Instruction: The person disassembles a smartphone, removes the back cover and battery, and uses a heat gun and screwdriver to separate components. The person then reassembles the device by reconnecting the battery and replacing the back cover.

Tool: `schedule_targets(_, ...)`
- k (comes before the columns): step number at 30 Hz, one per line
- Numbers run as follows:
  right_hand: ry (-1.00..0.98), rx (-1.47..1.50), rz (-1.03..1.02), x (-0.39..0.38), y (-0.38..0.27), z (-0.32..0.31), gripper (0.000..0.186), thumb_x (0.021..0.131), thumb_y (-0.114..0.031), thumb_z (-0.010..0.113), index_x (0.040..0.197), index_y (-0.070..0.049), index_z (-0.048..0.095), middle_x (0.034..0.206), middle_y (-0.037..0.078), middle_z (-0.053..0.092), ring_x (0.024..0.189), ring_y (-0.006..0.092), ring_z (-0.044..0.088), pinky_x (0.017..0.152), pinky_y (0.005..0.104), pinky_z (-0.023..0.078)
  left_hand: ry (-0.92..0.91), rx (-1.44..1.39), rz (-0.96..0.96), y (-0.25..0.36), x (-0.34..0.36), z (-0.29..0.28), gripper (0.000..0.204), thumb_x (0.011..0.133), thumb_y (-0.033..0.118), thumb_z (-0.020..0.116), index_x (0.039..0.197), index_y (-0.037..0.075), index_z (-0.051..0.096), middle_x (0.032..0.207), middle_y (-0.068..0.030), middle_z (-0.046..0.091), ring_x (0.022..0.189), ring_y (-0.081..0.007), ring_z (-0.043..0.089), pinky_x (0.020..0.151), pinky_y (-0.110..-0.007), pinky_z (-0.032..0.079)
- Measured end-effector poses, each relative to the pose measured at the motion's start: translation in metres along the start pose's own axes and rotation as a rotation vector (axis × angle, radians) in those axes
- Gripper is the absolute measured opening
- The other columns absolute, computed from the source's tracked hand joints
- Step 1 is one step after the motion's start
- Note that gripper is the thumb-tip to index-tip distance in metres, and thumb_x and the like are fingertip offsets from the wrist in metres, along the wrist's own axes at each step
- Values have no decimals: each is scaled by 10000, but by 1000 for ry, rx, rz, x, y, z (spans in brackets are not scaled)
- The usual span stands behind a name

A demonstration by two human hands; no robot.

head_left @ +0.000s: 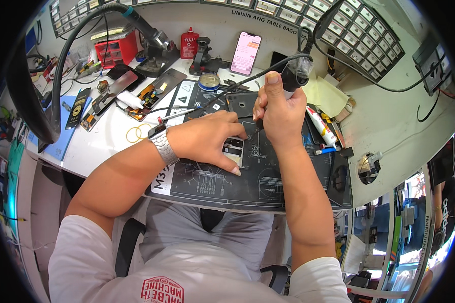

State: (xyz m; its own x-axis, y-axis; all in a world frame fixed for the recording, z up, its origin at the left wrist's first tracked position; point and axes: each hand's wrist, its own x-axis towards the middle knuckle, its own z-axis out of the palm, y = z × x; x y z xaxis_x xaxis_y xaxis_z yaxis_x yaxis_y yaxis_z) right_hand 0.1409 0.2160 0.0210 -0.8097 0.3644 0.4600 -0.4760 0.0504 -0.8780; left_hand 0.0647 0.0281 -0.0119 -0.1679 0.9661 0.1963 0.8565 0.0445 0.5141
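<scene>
1. I have the left fingers (233, 129) apart around a small rectangular part (233, 151) on the dark mat (222, 194).
2. My right fingers (262, 102) clamp a black tool (295, 77).
3. A black cable (258, 75) crosses beyond.

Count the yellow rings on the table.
2. One yellow ring lies on the white table, left of the wristwatch; the second ring sits just right of the first. The left forearm could hide more.

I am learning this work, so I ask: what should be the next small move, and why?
Perhaps the right hand should ease the black tool left toward the small flat part: the left hand appears to steady that part on the dark mat, while the tool's tip points down to its right.
</scene>
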Motion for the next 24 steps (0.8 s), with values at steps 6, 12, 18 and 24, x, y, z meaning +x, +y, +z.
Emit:
schedule_targets(6, 15, 30, 6, 0, 0, 0, 394, 1094, -403, 743, 951, -62, 608, 676, 14, 552, 498, 118, 548, 470, 304, 483, -10, 15, 7, -3, 1, -1, 813, 780, 516, 947, 1339, -19, 697, 1188, -180, 637, 1196, -378, 597, 1032, -454, 508)
schedule_targets(12, 19, 127, -19, -2, -6, 2, 388, 1109, -397, 719, 934, -75, 591, 682, 20, 558, 512, 134, 550, 477, 319, 485, 39, 34, 11, -13, -2, -4, 789, 779, 495, 953, 1326, -14, 700, 1170, -168, 638, 1164, -366, 597, 1025, -455, 510)
schedule_targets(18, -61, 106, -1, -8, 1, 11, 380, 1106, -383, 727, 932, -80, 577, 692, 29, 561, 514, 133, 548, 476, 315, 476, 7, -6, -58, -13, -4, -2, 753, 795, 455, 950, 1360, 25, 696, 1213, -157, 612, 1240, -359, 548, 1087, -453, 474)
schedule_targets(24, -38, 91, 9, -7, 0, 9, 376, 1101, -384, 736, 945, -80, 579, 694, 26, 560, 510, 130, 545, 475, 314, 472, -3, -43, -75, -11, -3, -4, 744, 801, 437, 950, 1365, 24, 694, 1211, -153, 606, 1254, -355, 538, 1101, -449, 471)
